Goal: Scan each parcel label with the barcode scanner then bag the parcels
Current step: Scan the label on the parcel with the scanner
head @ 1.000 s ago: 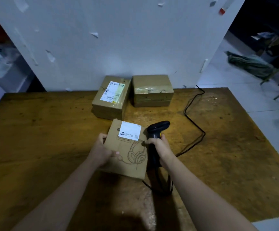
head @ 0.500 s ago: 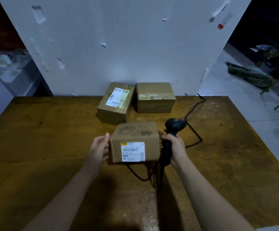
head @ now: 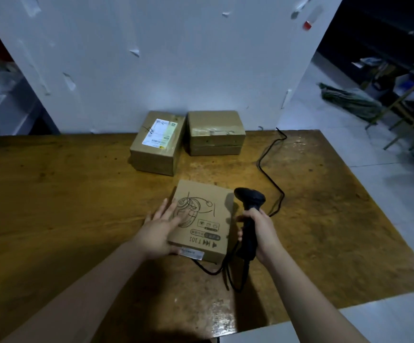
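A brown box (head: pixel 202 219) lies mid-table (head: pixel 52 194). The left hand (head: pixel 160 229) rests straight, slightly spread fingers across its top. Just beside it, the right hand (head: pixel 260 231) curls round a black scanner (head: pixel 250 199). The label (head: pixel 191 253) is on the near side; best tip that face towards the scanner's head. Its barcode is too small to read, and the left thumb is partly hidden.

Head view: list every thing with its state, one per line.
headphone box: drawing up, label on near side.
left hand: fingers straight, on the headphone box.
right hand: grips the scanner.
scanner: upright beside the headphone box.
labelled box: on table, label up.
taped box: on table, no label showing.
cable: slack on table.
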A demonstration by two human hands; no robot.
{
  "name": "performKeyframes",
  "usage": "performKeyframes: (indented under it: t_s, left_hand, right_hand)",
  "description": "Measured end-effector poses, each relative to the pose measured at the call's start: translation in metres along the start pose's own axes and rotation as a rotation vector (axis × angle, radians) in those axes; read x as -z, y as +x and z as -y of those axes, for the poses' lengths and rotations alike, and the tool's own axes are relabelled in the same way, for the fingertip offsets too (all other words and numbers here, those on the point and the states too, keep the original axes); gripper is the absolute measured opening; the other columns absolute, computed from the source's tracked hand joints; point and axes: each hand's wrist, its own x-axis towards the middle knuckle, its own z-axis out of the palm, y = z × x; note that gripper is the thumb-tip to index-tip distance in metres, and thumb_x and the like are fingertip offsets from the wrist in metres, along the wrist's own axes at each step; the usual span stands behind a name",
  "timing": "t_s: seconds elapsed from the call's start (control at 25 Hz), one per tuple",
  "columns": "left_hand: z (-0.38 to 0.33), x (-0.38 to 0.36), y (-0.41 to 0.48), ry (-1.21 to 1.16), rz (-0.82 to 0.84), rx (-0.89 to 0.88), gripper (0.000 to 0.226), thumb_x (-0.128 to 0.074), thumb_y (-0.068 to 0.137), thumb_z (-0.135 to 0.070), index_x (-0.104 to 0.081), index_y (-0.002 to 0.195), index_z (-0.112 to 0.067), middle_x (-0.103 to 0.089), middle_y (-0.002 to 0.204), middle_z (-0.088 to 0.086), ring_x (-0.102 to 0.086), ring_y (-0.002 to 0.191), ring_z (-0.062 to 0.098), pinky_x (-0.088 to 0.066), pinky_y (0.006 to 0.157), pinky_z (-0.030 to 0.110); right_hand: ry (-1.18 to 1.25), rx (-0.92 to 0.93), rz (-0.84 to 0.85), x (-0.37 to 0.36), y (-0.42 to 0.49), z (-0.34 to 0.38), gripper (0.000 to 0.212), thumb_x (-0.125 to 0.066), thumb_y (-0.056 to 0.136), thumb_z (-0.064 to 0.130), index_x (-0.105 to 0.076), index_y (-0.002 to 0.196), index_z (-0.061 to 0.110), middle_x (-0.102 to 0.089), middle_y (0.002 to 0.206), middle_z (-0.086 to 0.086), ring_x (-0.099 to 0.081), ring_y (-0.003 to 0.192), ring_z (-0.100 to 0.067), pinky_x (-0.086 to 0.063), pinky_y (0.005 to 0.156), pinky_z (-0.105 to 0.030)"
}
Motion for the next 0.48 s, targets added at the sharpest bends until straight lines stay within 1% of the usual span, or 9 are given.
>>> performKeyframes:
  t_s: [0.04, 0.08, 0.12, 0.16, 0.24, 0.28, 0.36, 0.4, 0.48]
  left_hand:
    - [0.0, 0.002, 0.002, -0.093, -0.001, -0.03, 0.104, -0.073, 0.078, -0.038, 0.004, 0.149, -0.04, 0.031, 0.152, -0.016, 0.019, 0.145, 0.016, -0.003, 0.119, 0.046]
    - [0.0, 0.005, 0.004, -0.234, -0.004, -0.051, 0.101, -0.074, 0.078, -0.031, -0.003, 0.149, -0.039, 0.024, 0.154, -0.021, 0.011, 0.146, 0.012, -0.007, 0.119, 0.04]
    - [-0.002, 0.009, 0.006, -0.361, -0.013, -0.064, 0.099, -0.076, 0.076, -0.025, -0.01, 0.149, -0.037, 0.018, 0.154, -0.024, 0.005, 0.147, 0.009, -0.009, 0.118, 0.034]
    - [-0.004, 0.014, 0.008, -0.446, -0.033, -0.074, 0.095, -0.076, 0.075, -0.022, -0.017, 0.149, -0.036, 0.011, 0.155, -0.024, 0.001, 0.147, 0.008, -0.009, 0.117, 0.031]
    - [-0.01, 0.03, 0.011, -0.532, -0.077, -0.088, 0.086, -0.076, 0.076, -0.019, -0.028, 0.147, -0.03, -0.003, 0.157, -0.019, -0.005, 0.147, 0.01, -0.007, 0.116, 0.028]
    - [-0.013, 0.04, 0.012, -0.532, -0.094, -0.086, 0.081, -0.075, 0.077, -0.019, -0.032, 0.146, -0.027, -0.009, 0.158, -0.016, -0.008, 0.147, 0.011, -0.008, 0.115, 0.026]
    - [-0.013, 0.059, 0.013, -0.472, -0.11, -0.083, 0.075, -0.074, 0.079, -0.024, -0.038, 0.144, -0.025, -0.019, 0.157, -0.009, -0.015, 0.146, 0.013, -0.01, 0.116, 0.029]
    - [-0.013, 0.069, 0.011, -0.423, -0.11, -0.079, 0.073, -0.073, 0.079, -0.029, -0.039, 0.143, -0.025, -0.024, 0.156, -0.007, -0.021, 0.144, 0.014, -0.014, 0.117, 0.032]
    - [-0.009, 0.087, 0.01, -0.356, -0.072, -0.079, 0.07, -0.07, 0.08, -0.041, -0.044, 0.142, -0.025, -0.04, 0.148, -0.004, -0.04, 0.134, 0.016, -0.029, 0.114, 0.03]
  right_hand:
    - [-0.023, -0.007, -0.019, 0.005, -0.001, -0.003, 0.018, -0.052, 0.088, 0.015, -0.056, 0.106, 0.014, -0.061, 0.087, -0.013, -0.052, 0.055, -0.019, -0.042, 0.051, -0.03]
    - [-0.049, -0.02, -0.026, 0.009, -0.002, -0.005, 0.021, -0.052, 0.088, 0.016, -0.055, 0.109, 0.014, -0.061, 0.091, -0.014, -0.053, 0.055, -0.02, -0.043, 0.051, -0.03]
    - [-0.068, -0.04, -0.015, 0.012, -0.003, -0.007, 0.023, -0.052, 0.088, 0.018, -0.054, 0.11, 0.015, -0.06, 0.091, -0.014, -0.053, 0.055, -0.02, -0.044, 0.051, -0.03]
    - [-0.079, -0.065, 0.013, 0.014, -0.005, -0.008, 0.023, -0.051, 0.088, 0.02, -0.053, 0.111, 0.015, -0.059, 0.089, -0.014, -0.053, 0.054, -0.019, -0.044, 0.051, -0.03]
    - [-0.079, -0.088, 0.077, 0.012, -0.009, -0.009, 0.025, -0.05, 0.089, 0.023, -0.052, 0.112, 0.015, -0.056, 0.08, -0.01, -0.053, 0.053, -0.018, -0.044, 0.051, -0.028]
    - [-0.068, -0.085, 0.096, 0.01, -0.011, -0.007, 0.027, -0.049, 0.089, 0.024, -0.052, 0.114, 0.013, -0.056, 0.076, -0.008, -0.052, 0.052, -0.017, -0.044, 0.051, -0.028]
    - [-0.03, -0.058, 0.113, 0.004, -0.011, 0.001, 0.032, -0.049, 0.089, 0.024, -0.052, 0.117, 0.01, -0.057, 0.072, -0.008, -0.052, 0.05, -0.016, -0.043, 0.05, -0.028]
    - [-0.009, -0.036, 0.115, 0.002, -0.01, 0.007, 0.034, -0.05, 0.088, 0.023, -0.051, 0.119, 0.009, -0.059, 0.076, -0.01, -0.052, 0.049, -0.016, -0.043, 0.049, -0.028]
    - [0.052, 0.007, 0.118, -0.002, -0.009, 0.023, 0.038, -0.051, 0.088, 0.02, -0.049, 0.123, 0.008, -0.062, 0.091, -0.015, -0.052, 0.049, -0.017, -0.043, 0.05, -0.029]
